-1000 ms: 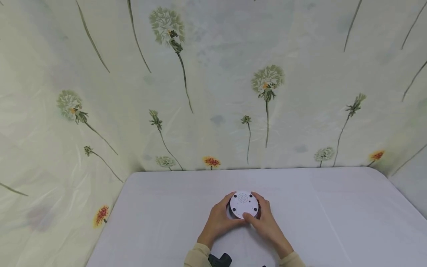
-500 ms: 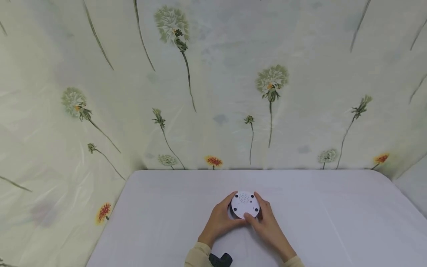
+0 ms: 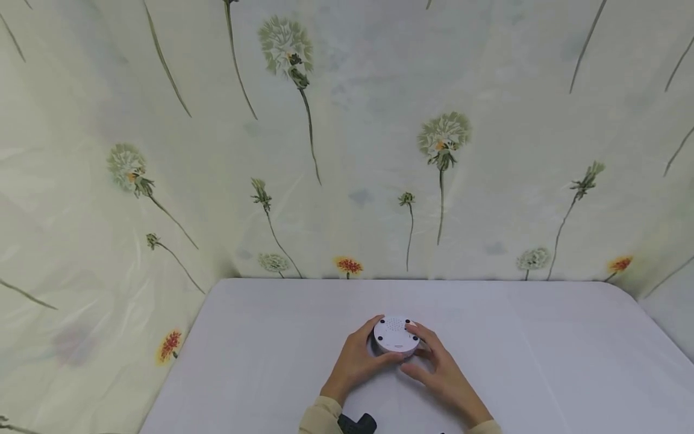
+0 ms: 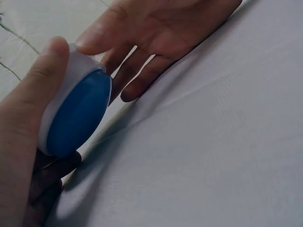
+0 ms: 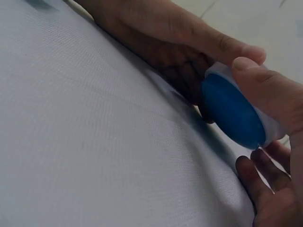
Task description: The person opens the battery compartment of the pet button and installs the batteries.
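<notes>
A round white device [image 3: 394, 339] with a ring of small holes and dark round feet faces up in the head view. Its underside carries a glossy blue dome [image 4: 81, 113], seen in both wrist views. My left hand [image 3: 355, 355] grips its left side, with the thumb along the near edge and fingers around the far side. My right hand [image 3: 441, 367] lies at its right side. In the head view the right index fingertip touches the white face, and the thumb stands apart from the near edge. Other right fingers are partly hidden beneath.
A white cloth-covered table [image 3: 542, 355] stretches around the hands. A black angled object [image 3: 358, 424] lies beside the left sleeve [image 3: 320, 416] at the bottom. Behind the table hangs a pale curtain [image 3: 358, 150] printed with dandelions.
My right thumb has come off the white face and moved toward me, while the right index finger has come onto that face. The device tilts slightly away; the left hand keeps its grip.
</notes>
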`<state>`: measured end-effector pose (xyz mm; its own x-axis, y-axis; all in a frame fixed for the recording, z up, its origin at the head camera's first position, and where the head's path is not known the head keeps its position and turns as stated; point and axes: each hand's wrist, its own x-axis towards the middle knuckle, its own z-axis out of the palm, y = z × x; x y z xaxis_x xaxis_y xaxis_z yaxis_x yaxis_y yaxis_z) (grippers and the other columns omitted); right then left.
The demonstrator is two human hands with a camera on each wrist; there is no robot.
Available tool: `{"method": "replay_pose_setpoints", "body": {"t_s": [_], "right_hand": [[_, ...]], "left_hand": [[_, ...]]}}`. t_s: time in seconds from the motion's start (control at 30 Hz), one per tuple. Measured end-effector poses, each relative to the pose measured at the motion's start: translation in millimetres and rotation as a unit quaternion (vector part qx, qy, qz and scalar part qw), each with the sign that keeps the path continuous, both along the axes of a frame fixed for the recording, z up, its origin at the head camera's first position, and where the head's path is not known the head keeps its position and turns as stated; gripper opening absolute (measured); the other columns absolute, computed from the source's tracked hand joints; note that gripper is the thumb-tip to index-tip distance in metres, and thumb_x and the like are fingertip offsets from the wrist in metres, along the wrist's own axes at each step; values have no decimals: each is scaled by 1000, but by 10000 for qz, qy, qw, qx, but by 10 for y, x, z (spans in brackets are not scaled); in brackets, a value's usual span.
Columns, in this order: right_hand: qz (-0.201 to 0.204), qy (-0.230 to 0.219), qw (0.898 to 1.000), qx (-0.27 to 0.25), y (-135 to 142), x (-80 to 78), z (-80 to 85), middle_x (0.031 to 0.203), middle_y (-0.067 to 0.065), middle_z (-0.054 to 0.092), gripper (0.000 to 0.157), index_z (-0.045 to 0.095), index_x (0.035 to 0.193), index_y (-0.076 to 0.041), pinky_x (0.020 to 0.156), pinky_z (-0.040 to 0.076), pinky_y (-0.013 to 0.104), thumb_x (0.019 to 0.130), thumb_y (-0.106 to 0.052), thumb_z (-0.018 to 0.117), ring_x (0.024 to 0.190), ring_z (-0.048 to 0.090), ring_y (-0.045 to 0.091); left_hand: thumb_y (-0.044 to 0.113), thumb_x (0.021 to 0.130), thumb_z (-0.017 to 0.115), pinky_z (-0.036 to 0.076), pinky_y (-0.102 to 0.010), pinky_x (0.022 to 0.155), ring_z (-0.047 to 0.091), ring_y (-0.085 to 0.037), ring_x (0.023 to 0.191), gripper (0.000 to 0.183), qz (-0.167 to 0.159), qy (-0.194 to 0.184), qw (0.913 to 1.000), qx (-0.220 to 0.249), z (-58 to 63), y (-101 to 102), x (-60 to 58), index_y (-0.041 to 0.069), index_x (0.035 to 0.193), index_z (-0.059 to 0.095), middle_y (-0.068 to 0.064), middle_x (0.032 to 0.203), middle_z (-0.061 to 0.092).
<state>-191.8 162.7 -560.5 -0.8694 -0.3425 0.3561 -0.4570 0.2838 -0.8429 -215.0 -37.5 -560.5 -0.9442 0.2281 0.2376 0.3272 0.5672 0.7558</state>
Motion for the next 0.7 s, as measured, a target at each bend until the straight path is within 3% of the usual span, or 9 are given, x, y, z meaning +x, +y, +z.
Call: {"method": "replay_pose_setpoints", "body": {"t_s": [0.23, 0.53, 0.7], "right_hand": [[-20, 95, 9994, -318, 2, -15, -38, 135, 12, 38, 63, 38, 131, -8, 85, 48, 21, 76, -13, 68, 118, 43, 7], [-506, -719, 9957, -274, -1, -14, 11, 127, 3, 49, 50, 46, 125, -19, 82, 50, 20, 80, -28, 64, 107, 53, 7], [-716, -1145, 9898, -445, 27, -11, 49, 116, 3, 56, 40, 48, 123, -22, 77, 51, 20, 85, -30, 57, 98, 57, 8]], "left_hand": [[68, 62, 58, 39, -34, 100, 44, -9, 121, 84, 42, -19, 10000, 69, 9, 11, 16, 24, 131, 41, 8, 129, 49], [65, 68, 58, 40, -33, 99, 47, -8, 118, 73, -28, 27, 9996, 288, 20, 1, 24, 25, 127, 45, 9, 125, 52], [57, 69, 63, 40, -30, 99, 47, -5, 116, 71, -325, 383, 9971, 566, 0, -16, 3, 26, 129, 42, 9, 126, 51]]}}
